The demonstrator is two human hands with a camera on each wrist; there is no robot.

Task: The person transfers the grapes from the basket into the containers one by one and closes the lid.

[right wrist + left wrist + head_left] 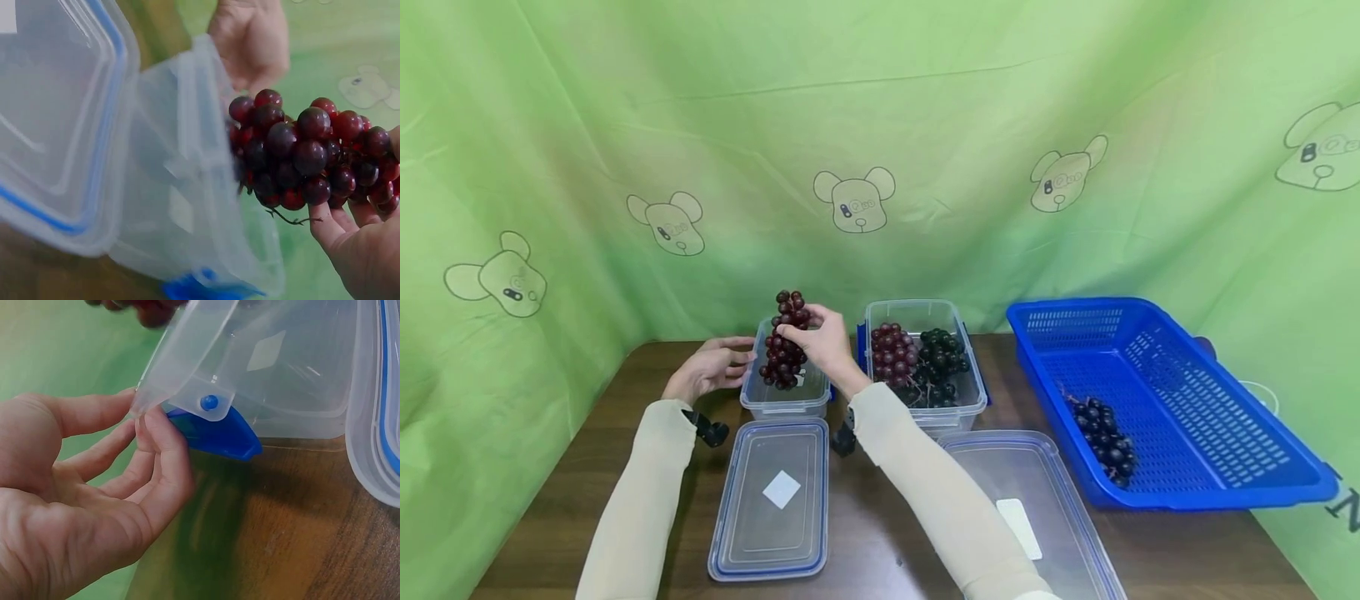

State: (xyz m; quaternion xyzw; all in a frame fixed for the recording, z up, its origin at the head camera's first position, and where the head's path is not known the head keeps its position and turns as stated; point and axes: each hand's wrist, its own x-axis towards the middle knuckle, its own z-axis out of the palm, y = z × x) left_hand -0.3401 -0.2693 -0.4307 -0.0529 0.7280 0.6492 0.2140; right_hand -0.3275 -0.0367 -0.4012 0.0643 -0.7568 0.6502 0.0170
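My right hand [827, 340] holds a bunch of dark red grapes [784, 354] above the smaller clear plastic container [786, 409]. In the right wrist view the bunch [306, 150] hangs at the container's rim, a thin stem poking out below. My left hand [711, 368] is at the container's left side. The left wrist view shows its thumb and fingers pinching the rim beside a blue latch [219, 434]. A larger clear container [951, 421], to the right, holds red grapes [892, 354] and black grapes [942, 357].
A clear lid [767, 533] with a blue seal lies in front of the smaller container. Another, bigger lid [1060, 500] lies partly under my right forearm. At the right stands a blue basket [1187, 400] with a black grape bunch [1107, 442]. Green cloth [925, 100] hangs behind the table.
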